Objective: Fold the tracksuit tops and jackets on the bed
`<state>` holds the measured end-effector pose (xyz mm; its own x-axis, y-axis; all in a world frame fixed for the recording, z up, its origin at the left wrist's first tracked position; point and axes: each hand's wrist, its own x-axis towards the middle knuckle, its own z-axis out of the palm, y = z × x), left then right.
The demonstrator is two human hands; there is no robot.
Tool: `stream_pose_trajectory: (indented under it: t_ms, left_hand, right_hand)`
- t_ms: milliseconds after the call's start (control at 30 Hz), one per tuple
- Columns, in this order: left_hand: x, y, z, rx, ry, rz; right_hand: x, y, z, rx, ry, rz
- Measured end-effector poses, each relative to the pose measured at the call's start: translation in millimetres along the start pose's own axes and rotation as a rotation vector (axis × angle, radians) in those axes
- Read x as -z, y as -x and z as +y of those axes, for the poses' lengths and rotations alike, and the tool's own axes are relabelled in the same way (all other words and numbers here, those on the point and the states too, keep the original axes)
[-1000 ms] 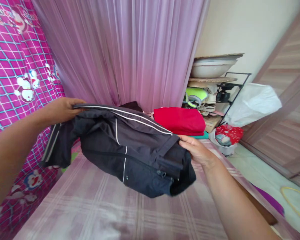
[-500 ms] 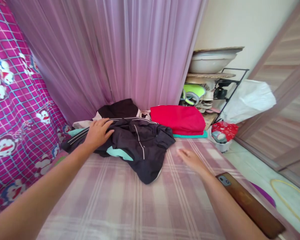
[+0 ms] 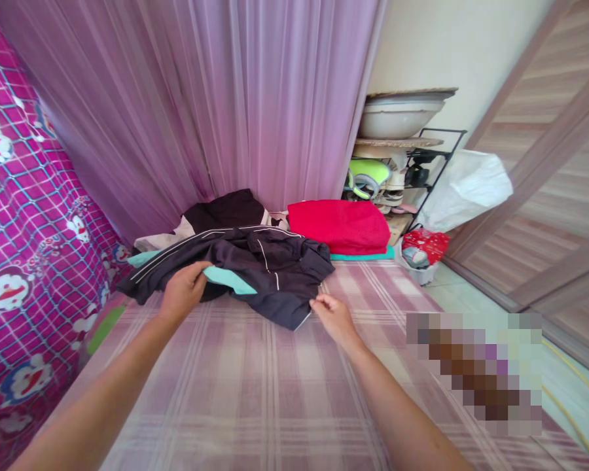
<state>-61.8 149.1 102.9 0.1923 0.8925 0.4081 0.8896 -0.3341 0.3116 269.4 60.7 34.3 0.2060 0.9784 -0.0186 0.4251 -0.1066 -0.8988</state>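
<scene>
A dark jacket [image 3: 235,252] with white piping lies loosely bunched on a plaid sheet [image 3: 245,392], a strip of its mint-green inside [image 3: 230,280] turned outward. My left hand [image 3: 184,288] is closed on the jacket's near edge, beside that mint strip. At the jacket's right side, my right hand [image 3: 332,314] pinches the white-trimmed corner between thumb and fingers. Behind the jacket rest a black garment [image 3: 230,208] and some pale cloth [image 3: 154,242]. Just right of these sits a folded red cloth [image 3: 338,226] on a teal one [image 3: 363,256].
Purple curtains [image 3: 226,98] hang behind the clothes, and a pink patterned cloth [image 3: 53,229] drapes at left. Beyond the bed's right corner stand a rack [image 3: 444,163] with basins [image 3: 402,118] and a white bag [image 3: 471,186]. A pixelated patch covers the right edge.
My left hand has come down from the jacket's top to its near edge and closed. My right hand has moved left onto the corner, which is now drawn up slightly.
</scene>
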Motion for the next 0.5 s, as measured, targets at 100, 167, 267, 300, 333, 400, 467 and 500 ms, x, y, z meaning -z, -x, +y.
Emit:
stream_pose_trajectory:
  t_ms: [100, 167, 267, 300, 333, 400, 467, 500]
  left_hand:
    - [37.6, -37.8, 27.3, 0.038, 0.038, 0.104]
    - [67.5, -61.8, 45.4, -0.012, 0.060, 0.209]
    - [102.1, -81.5, 62.8, -0.112, 0.100, 0.362]
    - [107.6, -81.5, 64.4, -0.152, 0.096, 0.373]
    - [109.3, -77.8, 63.5, -0.192, 0.084, 0.343]
    - [102.0, -61.0, 54.9, -0.251, 0.062, 0.161]
    - [85.0, -35.5, 40.0, -0.270, 0.075, -0.178]
    - [75.3, -22.0, 31.6, -0.267, 0.096, -0.383]
  right_hand:
    - [35.9, -12.3, -41.6, 0.116, -0.152, 0.167]
    - [59.1, -15.3, -78.7, 0.262, -0.274, 0.255]
    - [86.4, -5.9, -122.5, 0.447, -0.307, 0.254]
    - [93.5, 0.1, -129.1, 0.456, -0.288, 0.223]
    - [99.7, 6.4, -130.8, 0.441, -0.246, 0.156]
    - [109.5, 16.8, -120.6, 0.367, -0.122, -0.025]
    - [115.4, 19.3, -97.5, 0.290, -0.012, -0.155]
    - [116.6, 16.4, -83.6, 0.262, 0.013, -0.159]
